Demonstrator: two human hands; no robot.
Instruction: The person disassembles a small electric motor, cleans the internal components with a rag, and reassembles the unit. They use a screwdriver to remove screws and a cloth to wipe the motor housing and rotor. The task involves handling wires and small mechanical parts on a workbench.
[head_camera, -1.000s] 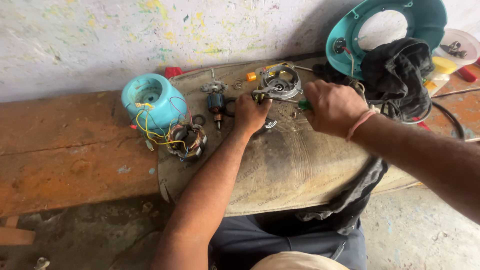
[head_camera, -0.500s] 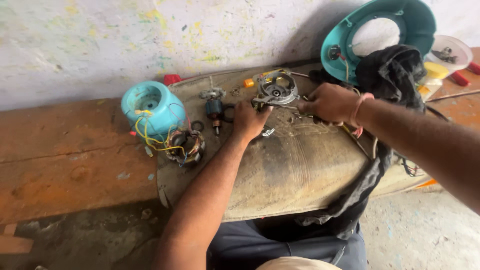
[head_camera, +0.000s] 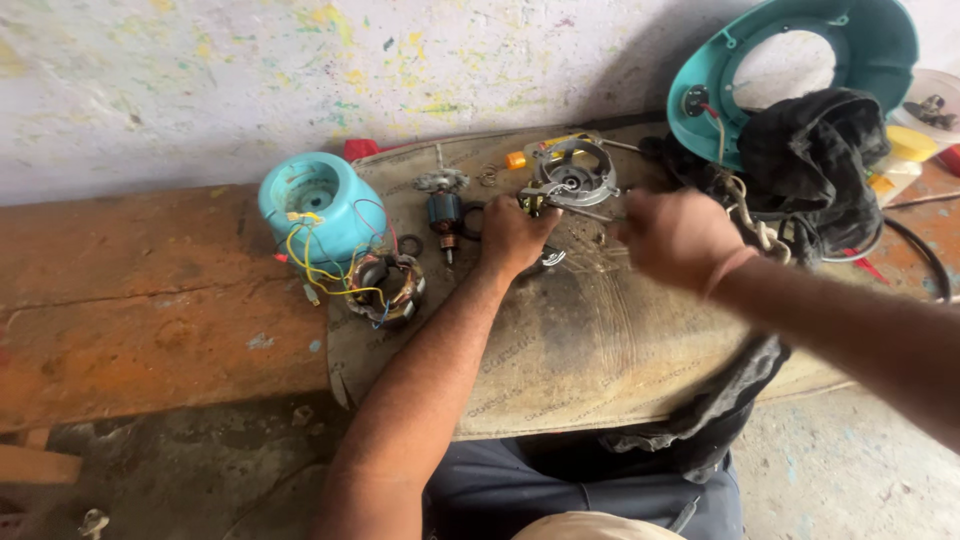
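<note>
Left hand on motor bracket — right hand beside.

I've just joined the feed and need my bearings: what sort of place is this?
Probably a small repair bench for electric fans or motors. A wound motor coil with loose wires, a bare rotor and a teal motor housing lie by the left hand, on a worn mat against a paint-spattered wall.

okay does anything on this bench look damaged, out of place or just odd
Nothing looks spilled or broken, but a motor lies in pieces. The stator sits bare beside the turquoise housing, its coloured wires trailing loose. The rotor lies apart. The left hand rests by a round metal end plate.
</note>
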